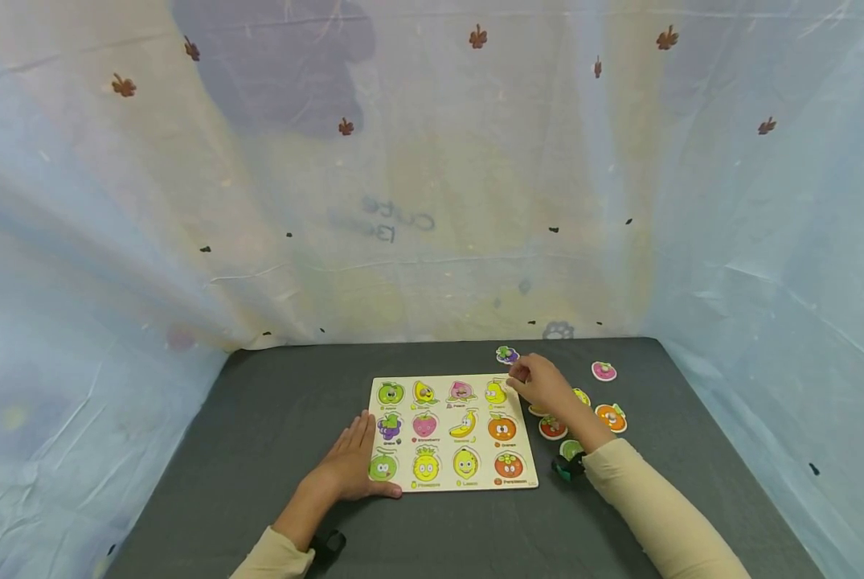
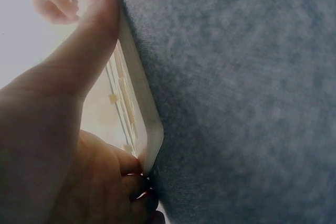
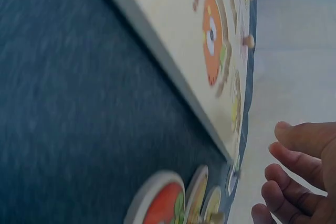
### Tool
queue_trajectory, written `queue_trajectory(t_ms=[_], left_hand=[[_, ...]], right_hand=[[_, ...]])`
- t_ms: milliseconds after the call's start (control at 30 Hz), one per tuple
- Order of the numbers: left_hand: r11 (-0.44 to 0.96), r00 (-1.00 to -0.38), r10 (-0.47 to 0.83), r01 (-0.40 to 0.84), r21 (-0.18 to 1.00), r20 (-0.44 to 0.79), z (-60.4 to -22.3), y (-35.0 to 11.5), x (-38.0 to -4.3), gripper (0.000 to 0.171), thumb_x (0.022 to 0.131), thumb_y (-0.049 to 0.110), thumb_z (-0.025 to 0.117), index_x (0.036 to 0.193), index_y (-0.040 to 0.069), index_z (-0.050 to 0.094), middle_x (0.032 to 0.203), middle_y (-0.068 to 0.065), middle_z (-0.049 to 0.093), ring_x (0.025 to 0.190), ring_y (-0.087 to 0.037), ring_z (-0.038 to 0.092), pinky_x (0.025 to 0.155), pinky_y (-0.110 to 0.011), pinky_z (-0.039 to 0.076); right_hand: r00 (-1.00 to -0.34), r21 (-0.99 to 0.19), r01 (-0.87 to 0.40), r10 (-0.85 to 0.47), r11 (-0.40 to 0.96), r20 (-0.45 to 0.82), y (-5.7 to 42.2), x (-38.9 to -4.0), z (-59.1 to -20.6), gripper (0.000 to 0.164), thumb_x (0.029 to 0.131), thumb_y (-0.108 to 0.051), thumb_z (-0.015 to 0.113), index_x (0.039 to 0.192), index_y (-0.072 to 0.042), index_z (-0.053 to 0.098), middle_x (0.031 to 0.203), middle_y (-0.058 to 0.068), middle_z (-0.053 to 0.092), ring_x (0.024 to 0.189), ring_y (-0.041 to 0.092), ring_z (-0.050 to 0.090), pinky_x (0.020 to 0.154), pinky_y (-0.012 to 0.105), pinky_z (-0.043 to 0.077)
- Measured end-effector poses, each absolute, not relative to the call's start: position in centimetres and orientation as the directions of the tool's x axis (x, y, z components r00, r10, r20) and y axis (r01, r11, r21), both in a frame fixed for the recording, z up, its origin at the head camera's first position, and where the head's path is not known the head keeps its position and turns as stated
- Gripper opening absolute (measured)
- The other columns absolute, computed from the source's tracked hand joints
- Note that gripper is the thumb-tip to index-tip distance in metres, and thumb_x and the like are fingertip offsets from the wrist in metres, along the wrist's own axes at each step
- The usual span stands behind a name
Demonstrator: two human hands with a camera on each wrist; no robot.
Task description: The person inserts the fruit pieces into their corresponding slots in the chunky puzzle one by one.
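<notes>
A pale wooden fruit puzzle board (image 1: 446,441) lies flat on the dark table, its pictures in rows. My left hand (image 1: 352,457) rests against its near left corner, fingers straight along the left edge and thumb along the front edge. The left wrist view shows that thumb (image 2: 100,30) against the board's side. Over the far right corner is my right hand (image 1: 542,382), close to the pear picture (image 1: 496,392). In the right wrist view its fingers (image 3: 291,158) are loosely bent, with nothing between them and the thumb. A grape piece (image 1: 507,355) lies just beyond the board, near these fingertips.
Right of the board lie several loose fruit pieces, among them an orange piece (image 1: 612,417), a red piece (image 1: 552,428) and a green piece (image 1: 571,449), partly under my right forearm. Farther back is a pink piece (image 1: 603,371). A pale curtain (image 1: 432,289) hangs behind the table.
</notes>
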State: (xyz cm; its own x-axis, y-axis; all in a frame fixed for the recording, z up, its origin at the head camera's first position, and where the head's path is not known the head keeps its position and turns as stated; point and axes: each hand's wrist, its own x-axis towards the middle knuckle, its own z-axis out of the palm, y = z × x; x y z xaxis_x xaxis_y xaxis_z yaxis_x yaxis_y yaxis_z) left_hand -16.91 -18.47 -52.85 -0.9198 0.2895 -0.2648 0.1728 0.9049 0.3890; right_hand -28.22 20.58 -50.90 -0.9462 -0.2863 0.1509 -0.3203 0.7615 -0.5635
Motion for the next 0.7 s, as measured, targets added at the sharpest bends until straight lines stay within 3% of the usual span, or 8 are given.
queue_trajectory(t_ms=[300, 700], left_hand=[[0.894, -0.914, 0.305, 0.178, 0.412, -0.267, -52.8, -18.5, -16.9, 0.142, 0.076, 0.064, 0.092, 0.168, -0.008, 0.012, 0.177, -0.028, 0.007, 0.164, -0.045, 0.01, 0.133, -0.058, 0.014], [0.883, -0.923, 0.311, 0.192, 0.429, -0.226, -55.1, -19.1, -17.6, 0.149, 0.071, 0.074, 0.089, 0.17, -0.004, 0.01, 0.178, -0.025, 0.005, 0.165, -0.042, 0.006, 0.134, -0.057, 0.011]], right_hand=[[-0.972, -0.595, -0.235, -0.194, 0.769, 0.133, 22.7, -28.2, -50.8, 0.015, 0.104, -0.022, 0.074, 0.104, -0.007, 0.073, 0.098, 0.008, 0.062, 0.086, 0.023, 0.059, 0.077, 0.044, 0.054], [-0.987, -0.549, -0.16, -0.123, 0.82, 0.104, 24.3, -28.3, -51.3, 0.018, 0.104, -0.022, 0.073, 0.105, -0.004, 0.073, 0.098, 0.011, 0.064, 0.085, 0.025, 0.061, 0.076, 0.046, 0.054]])
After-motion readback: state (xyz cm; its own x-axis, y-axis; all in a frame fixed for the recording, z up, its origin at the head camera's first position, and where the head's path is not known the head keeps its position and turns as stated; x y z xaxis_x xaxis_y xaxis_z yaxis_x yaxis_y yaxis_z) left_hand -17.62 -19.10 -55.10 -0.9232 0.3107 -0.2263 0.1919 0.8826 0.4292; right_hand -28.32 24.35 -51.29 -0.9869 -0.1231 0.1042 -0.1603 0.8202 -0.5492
